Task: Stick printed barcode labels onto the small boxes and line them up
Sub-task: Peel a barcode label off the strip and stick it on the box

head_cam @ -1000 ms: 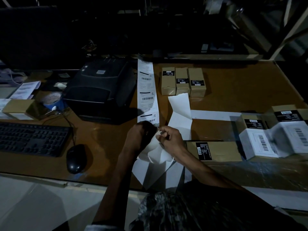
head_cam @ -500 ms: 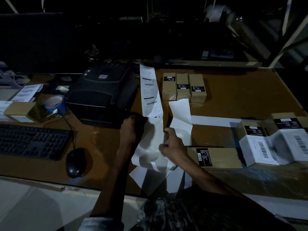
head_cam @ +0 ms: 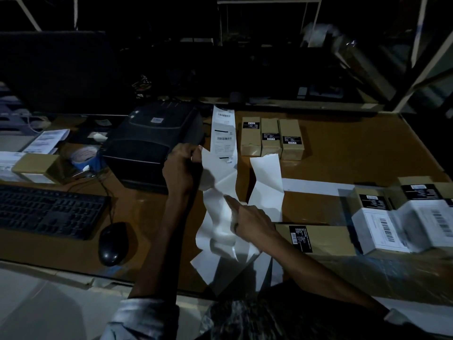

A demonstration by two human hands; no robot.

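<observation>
A long strip of printed barcode labels runs from beside the black label printer down the desk. My left hand pinches the strip's left edge just below the last printed label. My right hand holds the blank, crumpled backing paper lower down. Three small brown boxes with black labels stand side by side at the back. Another brown box lies right of my right hand.
A keyboard and mouse lie at the left, with a tape roll and a box behind them. A loose backing piece curls at centre. More boxes with white barcode labels sit at the right.
My left hand has moved up along the strip toward the printer, drawing the strip taut. My right hand has slid lower, and the two hands are now farther apart.
</observation>
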